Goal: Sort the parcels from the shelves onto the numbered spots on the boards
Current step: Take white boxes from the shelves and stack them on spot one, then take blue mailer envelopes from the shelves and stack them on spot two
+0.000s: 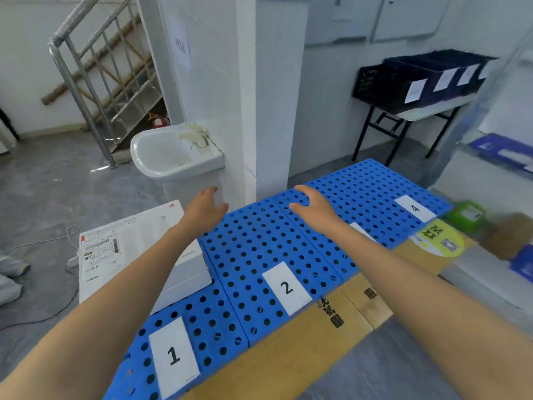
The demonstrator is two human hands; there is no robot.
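On the head camera I see black crates (403, 82) lined up on a far bench (427, 112), with white tags on their fronts; what they hold I cannot tell. My left hand (204, 210) and right hand (313, 204) reach forward with loose fingers, grasping nothing, the right above the blue boards (253, 243). A flat white parcel (121, 246) with a printed shipping label lies at the boards' left edge, behind card 1 (173, 356). A smaller white box (190, 272) sits just beside it, near my left forearm.

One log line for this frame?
left hand open, empty; right hand open, empty, over blue boards; white box near label 1
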